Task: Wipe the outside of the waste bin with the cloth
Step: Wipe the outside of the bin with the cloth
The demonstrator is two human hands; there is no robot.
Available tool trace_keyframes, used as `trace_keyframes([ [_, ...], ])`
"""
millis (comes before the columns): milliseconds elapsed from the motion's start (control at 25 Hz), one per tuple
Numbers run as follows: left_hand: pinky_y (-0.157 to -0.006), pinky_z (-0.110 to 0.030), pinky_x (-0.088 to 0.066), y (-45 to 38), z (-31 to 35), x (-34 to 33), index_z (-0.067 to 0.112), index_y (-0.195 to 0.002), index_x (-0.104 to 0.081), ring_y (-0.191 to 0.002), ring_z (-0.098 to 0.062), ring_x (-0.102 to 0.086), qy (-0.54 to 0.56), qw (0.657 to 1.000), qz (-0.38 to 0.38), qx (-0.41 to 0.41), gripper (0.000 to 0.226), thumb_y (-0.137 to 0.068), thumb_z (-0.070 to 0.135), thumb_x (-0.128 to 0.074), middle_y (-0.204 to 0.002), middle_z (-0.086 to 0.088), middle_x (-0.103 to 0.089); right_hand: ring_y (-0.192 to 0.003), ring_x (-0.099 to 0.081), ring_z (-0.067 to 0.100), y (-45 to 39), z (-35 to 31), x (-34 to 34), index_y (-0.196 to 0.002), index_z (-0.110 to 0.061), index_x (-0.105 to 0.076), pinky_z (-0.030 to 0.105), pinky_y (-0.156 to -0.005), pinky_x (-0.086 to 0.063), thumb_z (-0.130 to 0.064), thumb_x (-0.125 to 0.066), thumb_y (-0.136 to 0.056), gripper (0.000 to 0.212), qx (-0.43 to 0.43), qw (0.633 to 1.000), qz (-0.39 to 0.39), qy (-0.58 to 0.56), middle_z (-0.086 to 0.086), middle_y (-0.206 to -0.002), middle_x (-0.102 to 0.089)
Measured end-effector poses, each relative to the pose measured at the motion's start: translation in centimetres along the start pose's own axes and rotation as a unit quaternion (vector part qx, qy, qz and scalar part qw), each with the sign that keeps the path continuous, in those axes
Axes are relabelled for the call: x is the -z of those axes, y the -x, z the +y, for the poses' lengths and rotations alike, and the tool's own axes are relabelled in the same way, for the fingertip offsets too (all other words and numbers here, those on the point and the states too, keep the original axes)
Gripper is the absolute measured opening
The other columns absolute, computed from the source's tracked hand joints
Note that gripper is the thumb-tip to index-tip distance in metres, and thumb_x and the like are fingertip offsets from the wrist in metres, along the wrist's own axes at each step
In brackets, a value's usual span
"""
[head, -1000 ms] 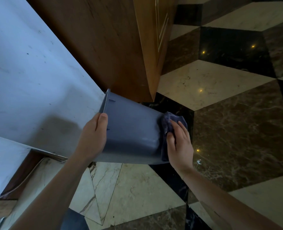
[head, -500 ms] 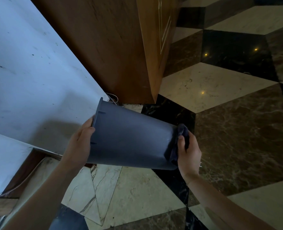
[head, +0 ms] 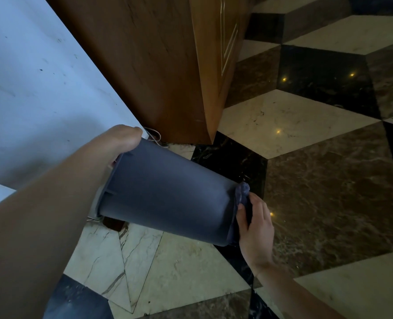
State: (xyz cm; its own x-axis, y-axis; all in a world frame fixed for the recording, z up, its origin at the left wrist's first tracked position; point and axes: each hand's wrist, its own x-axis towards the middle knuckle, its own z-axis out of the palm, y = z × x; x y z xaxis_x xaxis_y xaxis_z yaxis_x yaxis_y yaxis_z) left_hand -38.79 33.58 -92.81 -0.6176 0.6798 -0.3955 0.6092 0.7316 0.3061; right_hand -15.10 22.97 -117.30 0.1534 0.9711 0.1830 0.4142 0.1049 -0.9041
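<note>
A dark grey waste bin (head: 168, 194) is held in the air on its side, its rim to the left and its base to the right. My left hand (head: 119, 140) grips the upper part of the rim. My right hand (head: 255, 223) presses a dark blue cloth (head: 242, 192) against the bin's base end. Most of the cloth is hidden between my palm and the bin. The bin's opening faces away to the left and its inside cannot be seen.
A wooden cabinet (head: 168, 65) stands just behind the bin, with a white cable (head: 155, 135) at its foot. A white marble surface (head: 29, 88) fills the left. Below lies a glossy floor (head: 306, 180) of cream, brown and black tiles.
The bin has tilted further, base swinging right and down. My left hand slid up to the top of the rim. My right hand with the cloth followed the base downward.
</note>
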Motion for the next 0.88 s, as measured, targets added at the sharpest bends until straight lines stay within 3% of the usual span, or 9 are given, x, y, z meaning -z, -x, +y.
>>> trace_keyframes([
  [80, -0.065, -0.034, -0.048, -0.2, 0.0, 0.6, 0.006, -0.081, -0.050, -0.064, -0.030, -0.054, 0.011, 1.000, -0.023, 0.014, 0.020, -0.087, 0.019, -0.036, -0.077, -0.015, -0.055, -0.115, -0.057, 0.022, -0.2, -0.2, -0.1, -0.130, -0.009, -0.057, 0.027, -0.095, -0.042, -0.038, -0.040, -0.098, 0.047, -0.002, 1.000, -0.001, 0.004, 0.007, -0.127, -0.062],
  [160, -0.064, -0.034, -0.038, -0.1, -0.3, 0.7, 0.006, -0.075, -0.047, -0.065, -0.028, -0.046, 0.035, 0.998, -0.029, 0.032, 0.013, -0.079, 0.009, -0.036, -0.079, -0.017, -0.048, -0.114, -0.057, 0.021, -0.2, -0.4, -0.1, -0.128, -0.008, -0.058, 0.021, -0.096, -0.039, -0.035, -0.043, -0.098, 0.043, 0.005, 1.000, -0.004, 0.001, 0.007, -0.125, -0.062],
  [240, -0.077, -0.040, -0.037, -0.4, -1.0, 0.4, 0.004, -0.113, -0.056, -0.094, -0.034, -0.052, 0.076, 0.995, -0.035, 0.054, 0.036, -0.086, 0.022, -0.040, -0.112, -0.021, -0.052, -0.113, -0.058, 0.022, 0.1, -0.6, -0.2, -0.126, -0.007, -0.058, 0.017, -0.097, -0.036, -0.024, -0.051, -0.098, 0.033, 0.027, 1.000, -0.006, 0.003, 0.007, -0.123, -0.062],
  [280, -0.085, -0.042, -0.037, -0.5, -1.3, 0.2, 0.009, -0.134, -0.047, -0.114, -0.036, -0.049, 0.081, 0.994, -0.035, 0.057, 0.050, -0.091, 0.036, -0.041, -0.133, -0.017, -0.048, -0.112, -0.059, 0.022, 0.2, -0.6, -0.2, -0.125, -0.007, -0.059, 0.018, -0.096, -0.037, -0.018, -0.055, -0.097, 0.030, 0.032, 0.999, -0.006, 0.006, 0.006, -0.121, -0.063],
  [360, -0.091, -0.041, -0.038, -0.8, -1.9, -0.5, 0.010, -0.144, -0.036, -0.126, -0.034, -0.044, 0.053, 0.998, -0.005, 0.033, 0.061, -0.096, 0.048, -0.042, -0.147, -0.013, -0.040, -0.108, -0.060, 0.020, 0.0, -0.5, 0.0, -0.124, -0.008, -0.059, 0.022, -0.091, -0.041, -0.013, -0.057, -0.097, 0.028, 0.011, 1.000, -0.009, -0.003, 0.000, -0.114, -0.061],
  [520, -0.077, -0.041, -0.047, -0.9, -2.6, -0.8, 0.000, -0.105, -0.060, -0.093, -0.039, -0.060, 0.033, 0.996, 0.060, -0.063, 0.043, -0.094, 0.040, -0.049, -0.106, -0.021, -0.062, -0.104, -0.059, 0.019, -1.0, -0.7, 0.6, -0.127, -0.009, -0.058, 0.026, -0.085, -0.039, -0.019, -0.050, -0.100, 0.030, -0.044, 0.999, 0.003, -0.030, -0.007, -0.109, -0.058],
  [600, -0.070, -0.040, -0.049, 0.1, -3.3, -1.1, 0.004, -0.084, -0.060, -0.084, -0.041, -0.065, 0.020, 0.989, 0.054, -0.136, 0.043, -0.094, 0.044, -0.048, -0.085, -0.023, -0.063, -0.106, -0.058, 0.017, -1.2, -0.8, 0.7, -0.129, -0.011, -0.059, 0.027, -0.085, -0.040, -0.020, -0.050, -0.101, 0.030, -0.040, 0.999, -0.005, -0.035, -0.008, -0.110, -0.059],
  [760, -0.057, -0.027, -0.044, 2.4, -6.2, -1.8, 0.004, -0.098, -0.065, -0.061, -0.012, -0.060, -0.028, 0.962, 0.002, -0.272, 0.050, -0.096, 0.048, -0.042, -0.082, -0.018, -0.068, -0.109, -0.060, 0.016, -0.4, -1.1, 0.4, -0.130, -0.014, -0.059, 0.029, -0.088, -0.046, -0.020, -0.051, -0.102, 0.030, -0.042, 0.996, -0.050, -0.053, -0.003, -0.116, -0.065],
  [880, -0.063, -0.032, -0.043, 3.1, -7.6, -2.2, 0.031, -0.093, -0.063, -0.072, -0.021, -0.059, -0.029, 0.962, -0.065, -0.265, 0.029, -0.094, 0.051, -0.042, -0.092, -0.021, -0.064, -0.109, -0.061, 0.018, 0.4, -0.9, 0.0, -0.130, -0.013, -0.059, 0.027, -0.087, -0.044, -0.022, -0.051, -0.101, 0.032, -0.041, 0.997, -0.056, -0.037, -0.002, -0.116, -0.066],
])
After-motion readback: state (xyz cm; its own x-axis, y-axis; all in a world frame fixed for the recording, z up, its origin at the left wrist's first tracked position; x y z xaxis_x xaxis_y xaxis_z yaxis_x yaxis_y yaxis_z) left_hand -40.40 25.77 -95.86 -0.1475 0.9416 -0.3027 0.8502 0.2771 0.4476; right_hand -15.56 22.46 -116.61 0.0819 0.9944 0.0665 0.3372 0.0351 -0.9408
